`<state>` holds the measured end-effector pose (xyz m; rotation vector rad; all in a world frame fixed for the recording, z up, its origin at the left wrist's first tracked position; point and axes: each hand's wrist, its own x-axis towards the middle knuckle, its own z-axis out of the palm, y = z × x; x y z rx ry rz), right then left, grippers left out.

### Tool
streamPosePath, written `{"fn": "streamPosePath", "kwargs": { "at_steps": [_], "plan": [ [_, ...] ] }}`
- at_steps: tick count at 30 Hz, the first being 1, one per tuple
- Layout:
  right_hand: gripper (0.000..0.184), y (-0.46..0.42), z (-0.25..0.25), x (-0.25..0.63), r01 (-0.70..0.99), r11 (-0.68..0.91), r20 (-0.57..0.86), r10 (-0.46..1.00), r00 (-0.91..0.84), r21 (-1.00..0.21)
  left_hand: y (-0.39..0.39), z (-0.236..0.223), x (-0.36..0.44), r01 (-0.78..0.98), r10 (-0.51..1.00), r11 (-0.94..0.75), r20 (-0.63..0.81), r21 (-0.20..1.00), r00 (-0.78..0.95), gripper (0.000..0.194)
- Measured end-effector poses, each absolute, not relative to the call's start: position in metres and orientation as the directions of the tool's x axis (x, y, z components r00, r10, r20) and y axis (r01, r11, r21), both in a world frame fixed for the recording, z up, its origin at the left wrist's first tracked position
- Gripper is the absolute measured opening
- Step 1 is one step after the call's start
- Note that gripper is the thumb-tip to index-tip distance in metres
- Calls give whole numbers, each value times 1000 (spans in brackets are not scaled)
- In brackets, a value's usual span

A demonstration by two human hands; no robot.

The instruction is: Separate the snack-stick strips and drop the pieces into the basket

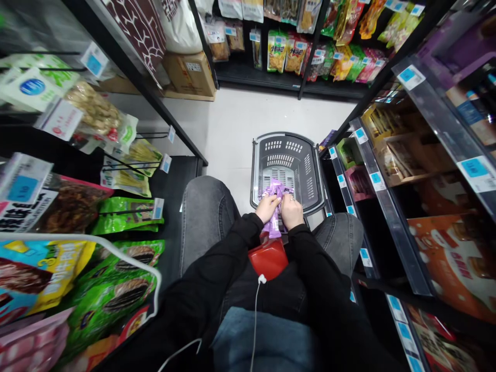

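Observation:
My left hand (267, 208) and my right hand (292, 211) are close together at the near rim of a grey shopping basket (284, 135). Both sets of fingers are closed on small purple packets (275, 226), which look like snack sachets. One packet hangs down between the hands, and more purple shows just beyond the fingers, over the basket. How many packets each hand holds I cannot tell. In my lap, below the hands, rests a glossy red object (268, 258) with a white cable plugged into it.
Shelves of hanging snack bags (127, 214) stand close on my left. On my right are shelves with blue price tags (377, 181) and boxed goods. A further snack rack (284, 49) closes off the far end, beside a cardboard box (189, 75). My knees flank the basket's near side.

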<state>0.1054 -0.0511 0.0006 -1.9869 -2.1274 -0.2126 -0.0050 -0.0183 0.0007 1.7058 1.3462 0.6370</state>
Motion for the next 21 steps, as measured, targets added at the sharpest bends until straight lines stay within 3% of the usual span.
{"fn": "streamPosePath", "kwargs": {
  "at_steps": [6, 10, 14, 18, 21],
  "plan": [
    [23, -51, 6, 103, 991, 47, 319, 948, -4, -126, -15, 6, -8, 542, 967, -64, -82, 838, 241, 24],
    [21, -50, 11, 101, 958, -21, 317, 941, 116, -286, -18, 6, -7, 567, 972, -98, -43, 818, 229, 24],
    [23, -46, 13, 110, 913, -12, 237, 964, 118, -408, -23, 6, -4, 545, 954, -170, -2, 821, 300, 23],
    [25, -44, 14, 120, 765, -19, 183, 967, 179, -644, -26, 7, -3, 492, 924, -218, 15, 843, 383, 23],
    [25, -44, 14, 123, 547, -133, 58, 946, 318, -827, -26, 8, -3, 479, 914, -211, -2, 852, 406, 24]
  ]
}}
